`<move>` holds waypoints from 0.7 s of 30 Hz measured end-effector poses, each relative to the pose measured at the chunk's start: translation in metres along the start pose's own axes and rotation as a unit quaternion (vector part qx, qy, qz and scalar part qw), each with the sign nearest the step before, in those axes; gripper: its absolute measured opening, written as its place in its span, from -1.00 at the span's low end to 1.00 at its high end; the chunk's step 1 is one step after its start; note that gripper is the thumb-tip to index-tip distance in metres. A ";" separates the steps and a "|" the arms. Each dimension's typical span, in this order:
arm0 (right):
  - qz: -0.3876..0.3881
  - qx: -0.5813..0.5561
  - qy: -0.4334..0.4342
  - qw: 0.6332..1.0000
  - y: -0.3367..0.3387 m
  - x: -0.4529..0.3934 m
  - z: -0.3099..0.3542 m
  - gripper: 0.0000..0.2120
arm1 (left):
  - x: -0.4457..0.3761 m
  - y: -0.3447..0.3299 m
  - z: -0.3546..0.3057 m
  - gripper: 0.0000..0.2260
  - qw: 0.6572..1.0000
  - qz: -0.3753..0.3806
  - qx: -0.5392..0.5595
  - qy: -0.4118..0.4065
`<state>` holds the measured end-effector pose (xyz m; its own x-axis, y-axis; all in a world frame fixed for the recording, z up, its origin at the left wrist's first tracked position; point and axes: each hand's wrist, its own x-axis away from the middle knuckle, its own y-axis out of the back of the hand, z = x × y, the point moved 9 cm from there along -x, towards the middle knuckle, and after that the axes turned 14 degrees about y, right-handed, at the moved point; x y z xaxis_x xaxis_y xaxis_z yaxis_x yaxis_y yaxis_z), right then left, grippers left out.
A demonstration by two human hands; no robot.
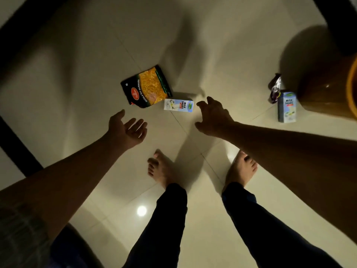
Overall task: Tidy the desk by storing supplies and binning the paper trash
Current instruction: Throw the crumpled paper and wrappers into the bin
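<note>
White-and-blue milkshake carton point(178, 105) lying flat on the pale tiled floor point(96, 64), touching the corner of a black-and-yellow snack packet point(146, 87). Right hand point(213, 117) just beside the carton, fingers spread and bent, grasping nothing. Left hand point(126, 131) palm up, fingers relaxed, also holding nothing. Second carton point(286, 107) and dark wrapper point(274, 89) off right against an orange-brown bin point(332, 88). Bare feet below.
</note>
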<state>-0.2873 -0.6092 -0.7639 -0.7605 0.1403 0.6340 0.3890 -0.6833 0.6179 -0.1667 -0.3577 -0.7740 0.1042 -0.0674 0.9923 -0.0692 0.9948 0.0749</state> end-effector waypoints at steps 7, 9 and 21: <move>-0.038 -0.024 0.017 0.999 -0.041 -0.057 -0.013 -0.37 | -0.081 -0.037 -0.018 -0.57 0.991 0.060 0.121 -0.013; -0.075 -0.025 0.014 0.997 -0.051 -0.065 -0.019 -0.40 | -0.101 -0.052 -0.014 -0.72 0.993 0.055 0.099 -0.014; -0.176 0.000 0.010 0.984 -0.077 -0.110 -0.061 -0.34 | -0.166 -0.106 -0.017 -0.67 0.998 0.002 0.051 -0.047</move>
<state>-0.2650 -0.6161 -0.9097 -0.8582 0.3545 0.3711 0.0990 -0.5951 0.7975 -0.1602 -0.4508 -0.9488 0.0104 -0.0757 0.9971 -0.1706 0.9824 0.0763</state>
